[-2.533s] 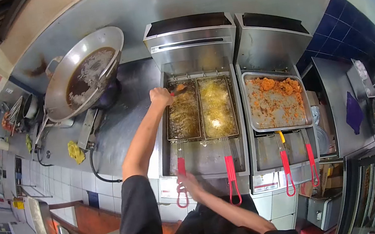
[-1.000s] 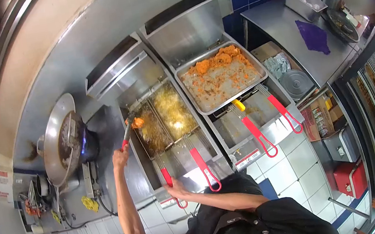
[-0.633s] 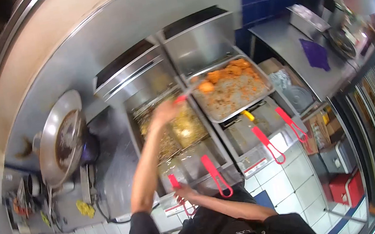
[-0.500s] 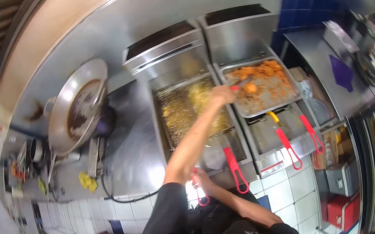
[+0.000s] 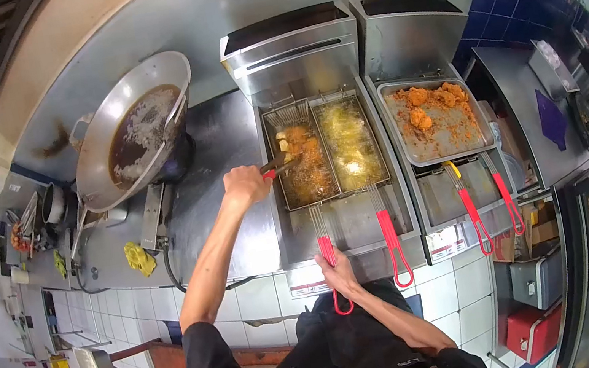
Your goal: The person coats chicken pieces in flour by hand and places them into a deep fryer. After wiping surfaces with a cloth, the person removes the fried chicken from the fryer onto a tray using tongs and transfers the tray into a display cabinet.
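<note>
My left hand (image 5: 245, 186) is closed around the red grip of a pair of tongs (image 5: 280, 163), whose dark metal ends reach over the left fry basket (image 5: 289, 114). Orange fried pieces (image 5: 304, 158) bubble in that basket's oil. My right hand (image 5: 339, 272) grips the basket's red handle (image 5: 327, 251) at the front of the fryer. Beside it, a second fry basket (image 5: 373, 181) sits in foaming yellow oil, its handle free. On the right fryer, a metal tray (image 5: 450, 146) bears several orange fried chunks (image 5: 420, 118) and crumbs.
A large tilted wok (image 5: 95, 177) with dark liquid stands left of the fryer. A yellow cloth (image 5: 139, 259) lies on the steel counter (image 5: 217, 134). Two more red handles (image 5: 475, 217) stick out under the tray. A purple cloth (image 5: 551, 119) lies on the right-hand counter.
My left hand has swung left with the tongs, from over the tray to above the left basket. My right hand stays on the basket handle. The view has shifted.
</note>
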Available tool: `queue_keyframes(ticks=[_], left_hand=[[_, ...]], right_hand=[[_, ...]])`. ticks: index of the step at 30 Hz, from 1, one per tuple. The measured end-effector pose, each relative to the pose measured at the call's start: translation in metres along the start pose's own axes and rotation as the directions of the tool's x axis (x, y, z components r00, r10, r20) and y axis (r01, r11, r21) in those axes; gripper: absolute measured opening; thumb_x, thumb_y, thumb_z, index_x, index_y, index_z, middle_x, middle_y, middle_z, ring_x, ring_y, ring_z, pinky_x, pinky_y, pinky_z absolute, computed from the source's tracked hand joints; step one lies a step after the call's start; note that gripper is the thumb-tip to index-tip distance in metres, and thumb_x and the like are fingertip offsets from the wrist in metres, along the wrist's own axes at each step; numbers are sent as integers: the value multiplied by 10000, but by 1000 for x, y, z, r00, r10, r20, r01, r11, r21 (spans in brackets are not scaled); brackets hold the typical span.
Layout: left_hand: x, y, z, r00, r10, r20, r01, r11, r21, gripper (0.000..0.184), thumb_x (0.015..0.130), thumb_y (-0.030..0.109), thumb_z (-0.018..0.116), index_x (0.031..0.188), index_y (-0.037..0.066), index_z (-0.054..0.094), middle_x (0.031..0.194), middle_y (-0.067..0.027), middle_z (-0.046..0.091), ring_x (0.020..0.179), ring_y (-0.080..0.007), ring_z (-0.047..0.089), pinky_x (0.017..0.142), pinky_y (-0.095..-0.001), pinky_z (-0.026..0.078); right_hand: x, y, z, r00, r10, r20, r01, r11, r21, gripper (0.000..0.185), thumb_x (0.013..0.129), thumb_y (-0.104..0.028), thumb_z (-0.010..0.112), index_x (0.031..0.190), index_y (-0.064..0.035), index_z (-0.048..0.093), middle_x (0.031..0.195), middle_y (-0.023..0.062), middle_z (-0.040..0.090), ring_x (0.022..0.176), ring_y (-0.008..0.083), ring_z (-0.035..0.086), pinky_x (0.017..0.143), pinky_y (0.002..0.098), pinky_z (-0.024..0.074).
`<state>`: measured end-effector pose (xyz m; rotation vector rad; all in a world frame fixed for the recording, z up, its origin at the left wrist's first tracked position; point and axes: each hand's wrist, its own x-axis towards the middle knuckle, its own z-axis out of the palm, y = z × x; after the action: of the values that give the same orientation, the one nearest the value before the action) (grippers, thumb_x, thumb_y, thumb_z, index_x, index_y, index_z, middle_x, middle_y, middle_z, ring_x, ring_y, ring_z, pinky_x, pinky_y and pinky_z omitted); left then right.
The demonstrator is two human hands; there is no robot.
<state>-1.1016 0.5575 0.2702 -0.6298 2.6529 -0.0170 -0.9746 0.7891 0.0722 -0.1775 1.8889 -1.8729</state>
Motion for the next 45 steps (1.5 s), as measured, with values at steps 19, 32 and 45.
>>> queue_keyframes(ticks=[19,32,45], left_hand=[[146,41,-32,895,179,408,-187,982,-20,455,826,553,591,802,103,655,807,-46,629,684,-187,576,642,-326,494],[184,61,67,885,128,447,-96,991,-93,430,866,458,479,687,84,593,634,-59,562,599,-212,526,593,-366,434],[52,0,-32,989,109,101,-93,984,-153,685,894,571,467,629,-47,597,527,-165,541,484,-279,580,508,-429,436]], right_hand=[[-12,5,-2,993,-54,-103,36,984,-173,306,897,-240,629,1101,-23,557,573,31,509,443,132,507,413,310,420],[1,-51,1,990,144,9,-140,971,-195,351,877,-248,625,1108,9,563,875,153,636,842,237,615,797,359,472],[23,-7,-4,979,199,51,-191,973,-131,327,883,-300,631,1028,-26,527,693,68,574,503,160,554,432,340,431]])
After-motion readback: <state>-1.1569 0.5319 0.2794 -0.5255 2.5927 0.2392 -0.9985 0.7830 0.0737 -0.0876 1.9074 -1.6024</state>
